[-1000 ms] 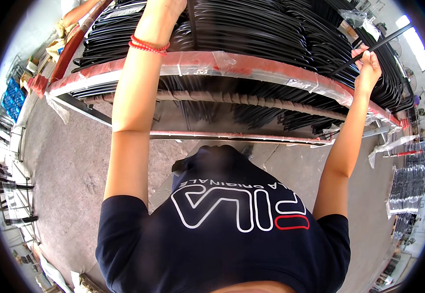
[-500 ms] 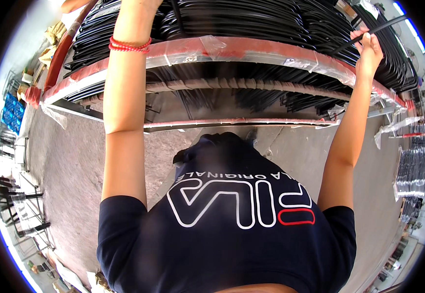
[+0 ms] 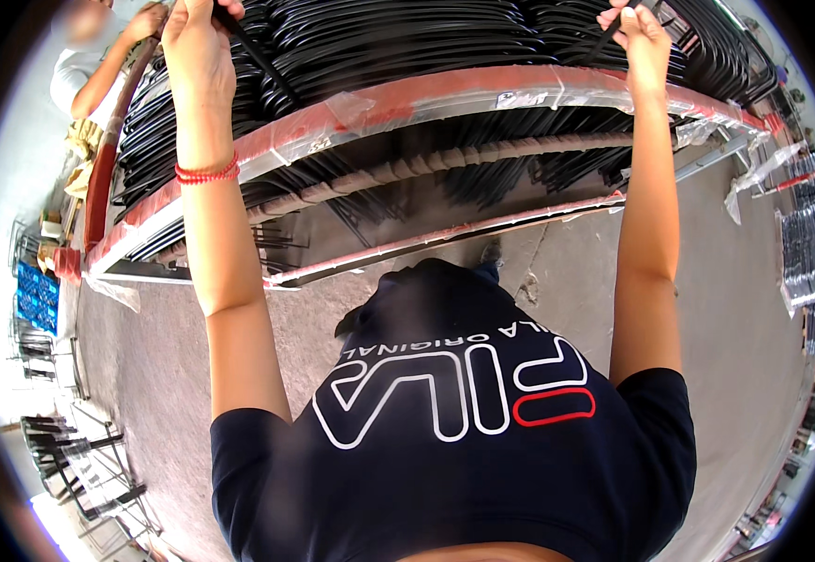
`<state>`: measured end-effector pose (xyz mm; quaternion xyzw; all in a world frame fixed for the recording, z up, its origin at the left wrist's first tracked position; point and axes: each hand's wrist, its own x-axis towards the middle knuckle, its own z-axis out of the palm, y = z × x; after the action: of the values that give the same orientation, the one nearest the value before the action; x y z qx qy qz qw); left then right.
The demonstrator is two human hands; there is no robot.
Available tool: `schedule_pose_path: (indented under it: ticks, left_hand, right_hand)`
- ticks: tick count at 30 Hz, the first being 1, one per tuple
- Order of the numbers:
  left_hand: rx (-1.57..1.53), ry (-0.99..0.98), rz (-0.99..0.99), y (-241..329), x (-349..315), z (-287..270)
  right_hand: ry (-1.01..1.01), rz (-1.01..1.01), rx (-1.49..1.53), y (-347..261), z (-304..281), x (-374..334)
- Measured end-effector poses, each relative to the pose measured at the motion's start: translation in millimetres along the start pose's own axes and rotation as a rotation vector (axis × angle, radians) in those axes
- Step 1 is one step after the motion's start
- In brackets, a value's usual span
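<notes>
Both my arms reach forward over a rack stacked with black bent metal tubes. My left hand, with a red bead bracelet on the wrist, is closed round a black metal tube that slants down toward the stack. At the upper right, my right hand pinches another length of black tube. Whether the two lengths belong to one bent frame cannot be seen, since the upper picture edge cuts them off. Some fingertips of both hands are cut off or hidden too.
The rack's padded red-and-white front rail curves between me and the tubes, with a wrapped lower bar beneath. At the upper left, a co-worker's hand is by the rack's red end post. A blue crate stands far left.
The view has turned, and the rack now sits tilted. My left hand has come into view holding a tube. My right hand has shifted left, and the co-worker shows more.
</notes>
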<state>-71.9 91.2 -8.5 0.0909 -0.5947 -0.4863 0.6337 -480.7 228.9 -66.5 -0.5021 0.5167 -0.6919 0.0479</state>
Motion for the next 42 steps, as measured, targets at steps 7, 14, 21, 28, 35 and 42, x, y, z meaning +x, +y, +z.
schedule_pose_path:
  ticks: [7,14,21,28,35,42]
  left_hand:
    - [0.037,0.079,-0.021,-7,-24,5]
    - [0.151,0.145,-0.003,-9,-38,10]
    - [0.171,0.129,-0.013,-10,-37,7]
    - [0.124,0.136,-0.011,-12,-35,9]
    - [0.07,0.113,0.073,7,-29,22]
    - [0.035,0.125,0.142,-1,-20,16]
  right_hand:
    - [-0.034,0.115,-0.027,10,-4,-10]
    - [-0.125,0.02,-0.08,16,-9,-17]
    - [-0.135,0.007,-0.12,15,-8,-16]
    - [-0.126,0.048,-0.089,11,-8,-18]
    - [-0.055,0.017,-0.035,5,-6,-17]
    - [-0.001,-0.121,-0.008,6,-1,-14]
